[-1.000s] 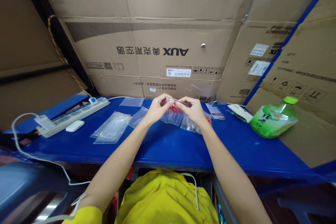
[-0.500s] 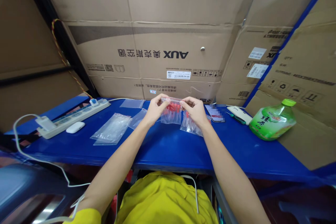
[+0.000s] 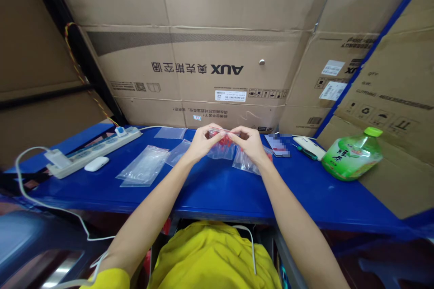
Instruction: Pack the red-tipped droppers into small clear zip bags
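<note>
Both hands, left hand and right hand, are now pinching the bag top closer together than before, above the far tabletop, indicating sealing.

The clear plastic zip bag pinched between the left hand and the right hand shows bright red pieces inside, and the flat clear plastic bags lying to the left are see-through with a faint whitish sheen over the glossy deep-blue table top. The white power strip carries pale blue sockets and a white cable, beside a small white oval case. The lying green plastic bottle has a lime-green cap and a white label with green characters, and the brown cardboard box behind bears black lettering and a grey band.
</note>
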The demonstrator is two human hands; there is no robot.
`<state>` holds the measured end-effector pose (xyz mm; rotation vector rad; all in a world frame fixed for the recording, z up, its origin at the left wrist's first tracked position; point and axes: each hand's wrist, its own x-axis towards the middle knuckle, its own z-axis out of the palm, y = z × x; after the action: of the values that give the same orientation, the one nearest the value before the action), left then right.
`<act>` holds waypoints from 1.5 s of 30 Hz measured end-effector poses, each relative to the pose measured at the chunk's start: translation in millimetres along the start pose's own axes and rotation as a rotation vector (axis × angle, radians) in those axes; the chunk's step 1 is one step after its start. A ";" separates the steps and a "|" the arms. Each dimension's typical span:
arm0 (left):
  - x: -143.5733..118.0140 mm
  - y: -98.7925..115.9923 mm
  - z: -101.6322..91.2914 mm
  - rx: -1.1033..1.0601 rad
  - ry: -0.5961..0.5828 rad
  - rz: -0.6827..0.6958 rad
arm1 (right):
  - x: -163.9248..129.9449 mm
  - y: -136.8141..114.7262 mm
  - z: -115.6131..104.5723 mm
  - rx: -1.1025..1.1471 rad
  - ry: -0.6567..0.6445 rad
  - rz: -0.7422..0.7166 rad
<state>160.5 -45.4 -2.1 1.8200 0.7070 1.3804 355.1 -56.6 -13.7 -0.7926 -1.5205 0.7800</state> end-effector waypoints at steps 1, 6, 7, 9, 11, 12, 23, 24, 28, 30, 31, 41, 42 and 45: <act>-0.1 -0.1 0.3 -0.003 -0.001 0.005 | 0.1 0.5 -0.6 -0.015 0.001 -0.013; -0.1 -2.9 1.3 -0.032 0.003 -0.009 | 0.9 -0.1 -2.0 -0.080 0.012 -0.043; 0.0 -3.1 1.4 -0.035 0.006 -0.010 | 1.0 -0.3 -1.6 -0.090 0.018 -0.042; -0.1 -3.0 1.4 -0.034 0.007 -0.004 | 0.9 -0.4 0.0 -0.091 0.019 -0.035; -0.4 -2.3 1.5 -0.022 -0.002 -0.002 | 0.4 -0.3 1.7 -0.070 0.008 -0.029; -0.6 -2.0 1.7 -0.017 -0.007 -0.003 | 0.1 -0.4 2.4 -0.059 0.004 -0.028; 0.9 -8.2 1.2 -0.103 0.071 -0.097 | 1.2 -2.2 0.6 -0.127 0.056 -0.057; 1.4 -8.6 0.8 -0.114 0.091 -0.102 | 1.2 -2.5 0.8 -0.125 0.063 -0.059; 2.5 -8.3 0.5 -0.106 0.139 -0.085 | -0.1 -4.9 3.1 -0.099 0.070 -0.044; 2.9 -8.0 0.3 -0.111 0.153 -0.069 | -0.7 -6.0 3.8 -0.091 0.059 -0.037; 3.2 -8.0 0.1 -0.124 0.160 -0.065 | -0.7 -6.3 3.8 -0.092 0.056 -0.032; 5.9 -15.0 -4.0 -0.182 0.240 -0.150 | 2.7 -6.8 -3.0 -0.035 0.107 0.056; 5.7 -15.2 -4.1 -0.183 0.236 -0.158 | 2.7 -6.6 -4.2 -0.037 0.114 0.054; 5.8 -15.5 -5.5 -0.156 0.240 -0.167 | 2.7 -5.6 -7.1 -0.073 0.107 0.039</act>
<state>156.8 -30.6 -10.7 1.4564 0.8295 1.5112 361.7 -57.1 -6.9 -0.9072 -1.4479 0.7030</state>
